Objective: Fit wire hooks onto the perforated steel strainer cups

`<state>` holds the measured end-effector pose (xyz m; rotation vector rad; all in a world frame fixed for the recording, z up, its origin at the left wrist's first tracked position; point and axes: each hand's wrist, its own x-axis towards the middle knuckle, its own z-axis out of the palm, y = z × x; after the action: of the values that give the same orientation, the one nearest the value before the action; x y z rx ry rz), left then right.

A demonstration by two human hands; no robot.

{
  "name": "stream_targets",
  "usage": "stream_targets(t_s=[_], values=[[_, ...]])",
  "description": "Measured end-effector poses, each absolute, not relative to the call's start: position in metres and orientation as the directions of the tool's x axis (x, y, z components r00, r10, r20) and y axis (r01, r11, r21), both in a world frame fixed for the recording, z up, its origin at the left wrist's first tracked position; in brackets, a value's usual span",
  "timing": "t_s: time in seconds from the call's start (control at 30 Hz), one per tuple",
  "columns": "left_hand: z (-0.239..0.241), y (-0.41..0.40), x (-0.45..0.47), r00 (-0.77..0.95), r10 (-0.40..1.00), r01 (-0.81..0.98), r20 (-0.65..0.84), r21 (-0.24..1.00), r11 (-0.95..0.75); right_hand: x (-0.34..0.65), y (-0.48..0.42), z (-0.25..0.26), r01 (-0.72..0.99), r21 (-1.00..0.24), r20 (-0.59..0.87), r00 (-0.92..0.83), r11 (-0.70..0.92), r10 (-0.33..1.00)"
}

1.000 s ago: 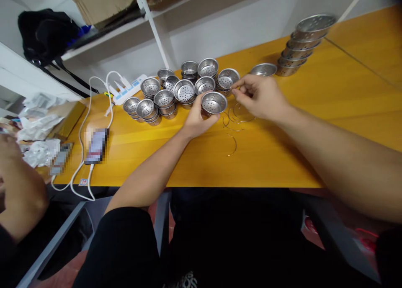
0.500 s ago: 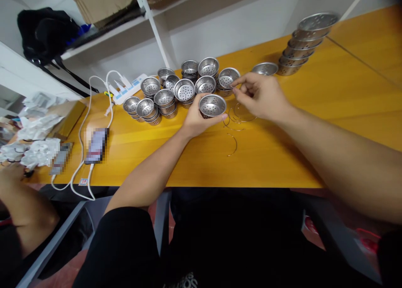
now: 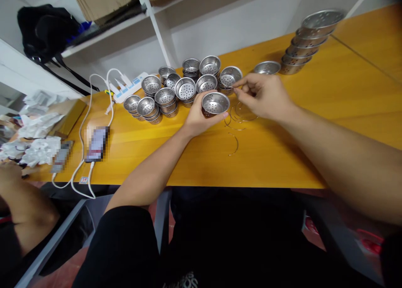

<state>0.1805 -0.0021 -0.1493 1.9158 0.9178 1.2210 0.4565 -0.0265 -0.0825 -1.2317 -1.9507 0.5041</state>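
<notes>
My left hand (image 3: 197, 117) is wrapped round a small perforated metal cup (image 3: 215, 104), holding it upright above the table, its mouth facing up. Just to the right, my right hand (image 3: 262, 94) is closed in a pinch, thumb against forefinger. A thin wire (image 3: 231, 87) shows at those fingertips; most of it cannot be made out. Below the hands, several thin curved wires (image 3: 238, 145) lie on the table. Behind the held cup stand several more perforated cups (image 3: 186, 89), many nested in short stacks.
A tall leaning stack of perforated cups (image 3: 304, 47) stands at the right, beside a single cup (image 3: 266, 68). On the left lie a phone (image 3: 97, 143), white cables and a power strip (image 3: 130, 88). Another person's arm (image 3: 29, 212) rests at the far left by plastic bags (image 3: 40, 150).
The view has shifted slightly. My left hand and the cup have moved a little to the right; my right hand keeps its pinch near the cup.
</notes>
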Motion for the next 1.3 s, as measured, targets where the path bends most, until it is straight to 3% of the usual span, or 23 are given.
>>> stream_targets(t_s=[0.33, 0.63, 1.3], values=[[-0.143, -0.006, 0.179, 0.312, 0.868, 0.187, 0.387, 0.87, -0.455, 0.458, -0.025, -0.086, 0.591, -0.664, 0.399, -0.238, 0.458, 0.885], [-0.161, 0.007, 0.18, 0.35, 0.826, 0.162, 0.443, 0.839, -0.519, 0.457, -0.025, -0.085, 0.584, -0.67, 0.403, -0.232, 0.458, 0.885], [-0.15, -0.002, 0.177, 0.315, 0.861, 0.2, 0.4, 0.858, -0.472, 0.455, -0.029, -0.079, 0.601, -0.664, 0.372, -0.25, 0.444, 0.894]])
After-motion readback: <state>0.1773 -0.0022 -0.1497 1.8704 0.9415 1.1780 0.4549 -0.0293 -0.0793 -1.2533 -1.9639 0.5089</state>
